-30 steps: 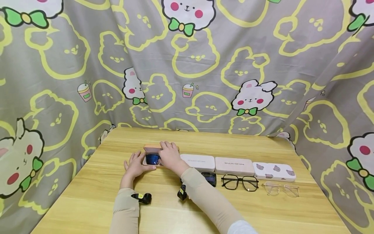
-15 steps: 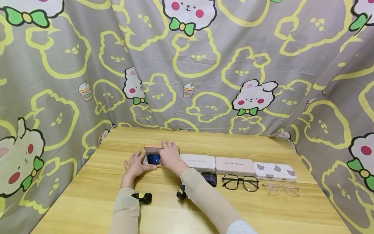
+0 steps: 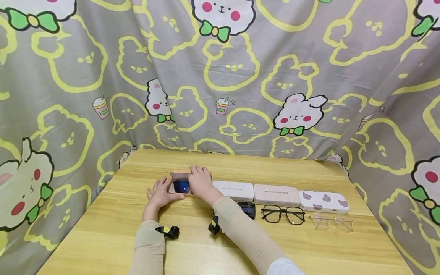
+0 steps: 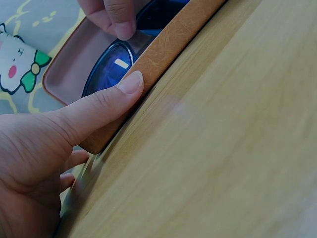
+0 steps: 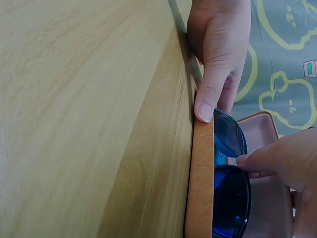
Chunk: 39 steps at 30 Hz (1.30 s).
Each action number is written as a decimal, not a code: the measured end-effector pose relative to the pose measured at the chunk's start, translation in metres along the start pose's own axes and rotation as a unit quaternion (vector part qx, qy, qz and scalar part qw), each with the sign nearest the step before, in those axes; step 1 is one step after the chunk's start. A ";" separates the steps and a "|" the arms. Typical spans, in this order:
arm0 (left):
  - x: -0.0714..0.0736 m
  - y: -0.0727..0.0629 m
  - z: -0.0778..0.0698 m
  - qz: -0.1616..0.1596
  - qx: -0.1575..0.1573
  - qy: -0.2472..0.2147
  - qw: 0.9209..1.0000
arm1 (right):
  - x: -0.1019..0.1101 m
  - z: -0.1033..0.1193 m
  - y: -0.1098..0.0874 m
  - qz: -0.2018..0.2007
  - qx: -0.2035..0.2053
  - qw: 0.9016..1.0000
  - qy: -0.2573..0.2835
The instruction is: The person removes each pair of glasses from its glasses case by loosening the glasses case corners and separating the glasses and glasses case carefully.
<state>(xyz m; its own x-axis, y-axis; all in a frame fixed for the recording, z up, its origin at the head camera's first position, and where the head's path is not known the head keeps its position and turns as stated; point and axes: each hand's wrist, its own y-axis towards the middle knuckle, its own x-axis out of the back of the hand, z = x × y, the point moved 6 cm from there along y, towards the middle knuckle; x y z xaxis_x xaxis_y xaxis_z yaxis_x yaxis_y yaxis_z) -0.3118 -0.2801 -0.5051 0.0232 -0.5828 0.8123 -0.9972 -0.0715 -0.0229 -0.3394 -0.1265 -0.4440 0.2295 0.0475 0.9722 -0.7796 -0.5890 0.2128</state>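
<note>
An orange glasses case [image 3: 180,175] lies on the table with its lid raised at the back. Inside it are blue-lensed sunglasses [image 3: 181,186]. At the case's left end, my left hand [image 3: 160,194] grips it, its thumb pressed on the front wall [image 4: 168,52]. My right hand [image 3: 203,184] reaches over the case from the right; in the right wrist view, its thumb and a finger pinch the sunglasses at the bridge between the lenses. Part of the right lens side is hidden behind the right hand in the head view.
To the right stand a white case [image 3: 233,190], a pink case [image 3: 276,195] and a bear-print case [image 3: 324,201] in a row. Before them lie dark sunglasses [image 3: 248,210], partly behind the right forearm, black-framed glasses [image 3: 283,214] and clear-framed glasses [image 3: 331,222]. A patterned curtain [image 3: 220,84] surrounds the table.
The sunglasses have shifted slightly within the case, and their left lens shows a little more evenly. Both hands stay almost where they were.
</note>
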 end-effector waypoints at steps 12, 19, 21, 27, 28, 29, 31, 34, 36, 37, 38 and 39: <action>0.000 0.001 0.001 0.001 0.002 -0.003 1.000 | 0.005 -0.001 0.000 0.025 -0.004 0.999 0.027; 0.000 0.001 0.000 0.000 0.002 -0.004 1.000 | 0.009 -0.003 -0.001 0.012 0.002 1.000 0.027; 0.001 0.001 0.000 -0.002 0.003 -0.003 1.000 | 0.010 -0.003 -0.002 0.009 0.003 1.000 0.029; 0.001 0.001 0.000 -0.001 -0.001 -0.004 1.000 | 0.015 -0.004 -0.004 0.003 0.009 0.999 0.033; 0.001 0.001 0.000 0.000 -0.001 -0.004 1.000 | 0.016 -0.004 -0.004 0.001 0.010 0.999 0.033; 0.001 0.001 0.000 0.001 -0.001 -0.003 1.000 | 0.016 -0.004 -0.005 0.000 0.011 0.999 0.034; 0.001 0.001 0.001 0.002 0.000 -0.002 1.000 | 0.017 -0.004 -0.005 -0.003 0.013 0.999 0.032; 0.001 0.001 0.001 0.003 0.003 0.000 1.000 | 0.019 -0.004 -0.006 -0.006 0.017 0.999 0.032; 0.001 0.001 0.001 0.003 0.004 0.000 1.000 | 0.021 -0.004 -0.008 -0.007 0.019 0.999 0.032; 0.001 0.001 0.001 0.004 0.004 -0.001 1.000 | 0.022 -0.004 -0.009 -0.008 0.020 0.999 0.034; 0.001 0.001 0.001 0.003 0.004 -0.001 1.000 | 0.023 -0.004 -0.009 -0.009 0.020 0.999 0.035; 0.001 0.001 0.001 0.004 0.005 -0.001 1.000 | 0.023 -0.004 -0.010 -0.010 0.020 0.999 0.035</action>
<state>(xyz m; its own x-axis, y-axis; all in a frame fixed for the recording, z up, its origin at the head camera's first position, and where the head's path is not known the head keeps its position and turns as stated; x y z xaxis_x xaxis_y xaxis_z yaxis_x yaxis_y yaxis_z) -0.3124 -0.2814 -0.5049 0.0160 -0.5845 0.8113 -0.9966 -0.0747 -0.0342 -0.3288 -0.1158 -0.4230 0.2013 0.1152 0.9727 -0.7509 -0.6196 0.2288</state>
